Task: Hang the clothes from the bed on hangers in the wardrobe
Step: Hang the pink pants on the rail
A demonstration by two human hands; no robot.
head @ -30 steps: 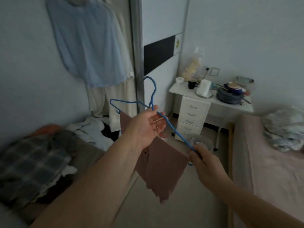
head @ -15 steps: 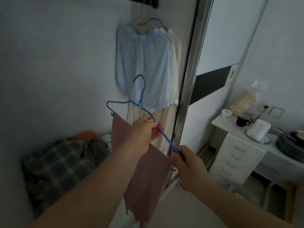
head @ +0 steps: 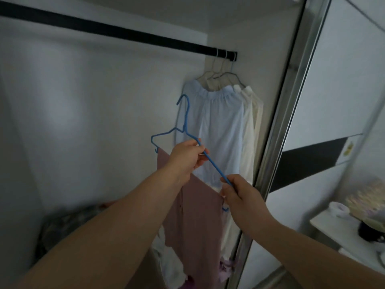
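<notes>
Both hands, left and right, grip the blue hanger bearing pink cloth inside the wardrobe

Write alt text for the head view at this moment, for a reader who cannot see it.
Both hands hold up a blue hanger draped with a pink garment: left hand mid-frame, right hand at its lower end. Its hook sits below the black wardrobe rail, where a pale blue garment already hangs.

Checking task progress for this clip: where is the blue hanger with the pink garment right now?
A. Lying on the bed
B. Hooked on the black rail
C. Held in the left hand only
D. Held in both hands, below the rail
D: the left hand and right hand both grip the blue hanger, its hook well short of the black rail, with the pink garment draped over it.
</notes>
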